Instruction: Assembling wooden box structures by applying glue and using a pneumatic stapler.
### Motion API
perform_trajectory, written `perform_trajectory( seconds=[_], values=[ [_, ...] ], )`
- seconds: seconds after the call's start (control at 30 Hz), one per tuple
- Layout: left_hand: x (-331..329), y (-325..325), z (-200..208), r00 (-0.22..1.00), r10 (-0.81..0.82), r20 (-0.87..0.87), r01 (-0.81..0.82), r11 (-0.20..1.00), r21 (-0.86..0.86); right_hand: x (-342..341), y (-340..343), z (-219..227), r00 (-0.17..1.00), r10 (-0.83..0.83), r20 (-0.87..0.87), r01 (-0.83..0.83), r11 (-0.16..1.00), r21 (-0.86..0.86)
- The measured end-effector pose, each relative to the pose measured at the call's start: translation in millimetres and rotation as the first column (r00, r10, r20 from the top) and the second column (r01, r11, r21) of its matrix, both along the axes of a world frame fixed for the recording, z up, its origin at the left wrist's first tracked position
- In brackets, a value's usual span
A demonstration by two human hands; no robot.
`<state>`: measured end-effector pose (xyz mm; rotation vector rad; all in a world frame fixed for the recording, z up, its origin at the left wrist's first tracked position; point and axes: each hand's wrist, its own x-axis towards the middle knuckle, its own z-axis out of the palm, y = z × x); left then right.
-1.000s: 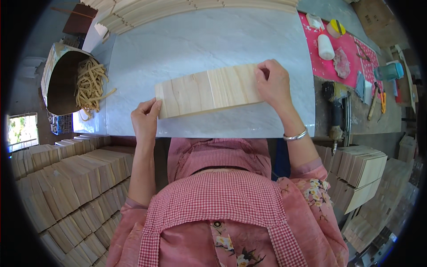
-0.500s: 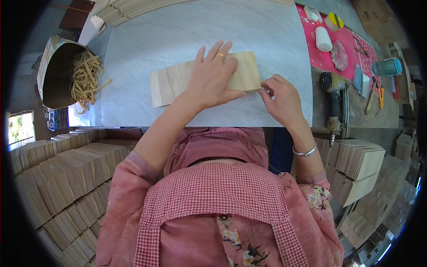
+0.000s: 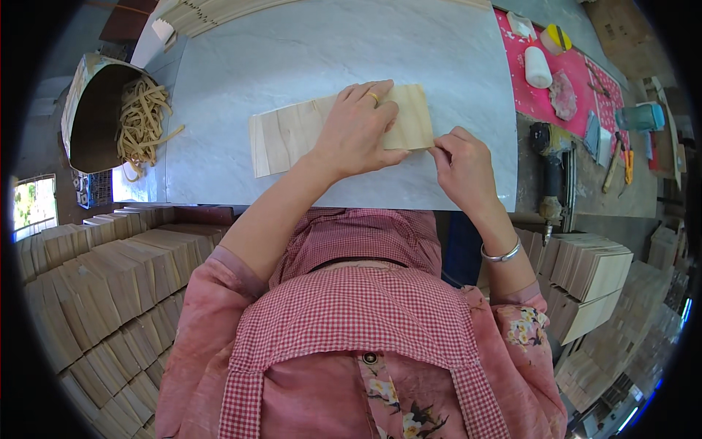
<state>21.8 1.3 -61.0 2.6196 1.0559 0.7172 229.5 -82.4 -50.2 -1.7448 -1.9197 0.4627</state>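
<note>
A pale rectangular wooden board (image 3: 289,135) lies slightly tilted on the table in front of me. Across its right half rests my left hand (image 3: 358,132), a ring on one finger. Its thumb runs along the near edge and its bent fingers reach toward the far edge, so the hand holds the board. At the board's near right corner is my right hand (image 3: 466,162), thumb and forefinger pinched together against the corner. Whatever lies between those fingertips is too small to make out.
The table (image 3: 292,58) has a light marbled top. On its left, a tipped container (image 3: 91,121) spills tan strips (image 3: 142,121). A white bottle (image 3: 537,67) stands on a pink mat at right; a hammer (image 3: 613,164) lies nearer. Stacked wooden boards (image 3: 102,285) flank me.
My left hand's fingers have drawn together and bent more over the board. The right hand stays at the corner, its thumb and forefinger now closer together.
</note>
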Motion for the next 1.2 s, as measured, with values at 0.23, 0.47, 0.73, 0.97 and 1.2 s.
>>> perform_trajectory(
  seconds=[0.23, 0.47, 0.73, 0.97, 1.2],
  values=[
    [-4.0, 4.7, -0.1, 0.999, -0.027, 0.046, 0.028, 0.999, -0.034, -0.7, 0.0, -0.6, 0.994, 0.031, 0.108, -0.035, 0.999, 0.033],
    [-2.3, 9.8, 2.5, 0.999, -0.038, 0.025, 0.039, 0.998, -0.046, 11.9, -11.7, -4.3, 0.997, -0.027, -0.072, 0.030, 0.998, 0.052],
    [1.6, 10.7, -5.6, 1.000, -0.014, 0.005, 0.013, 0.989, 0.147, 195.3, -62.7, -21.5, 0.652, -0.572, 0.498, 0.587, 0.796, 0.147],
    [15.7, 9.6, -9.3, 0.999, 0.043, 0.003, -0.043, 0.999, 0.028, 218.2, -49.9, -39.3, 0.707, -0.536, 0.461, 0.616, 0.787, -0.030],
    [15.1, 7.9, -16.1, 0.998, 0.025, 0.052, -0.029, 0.997, 0.068, 183.1, -30.1, 31.5, 0.765, -0.589, 0.260, 0.642, 0.728, -0.238]
  ],
)
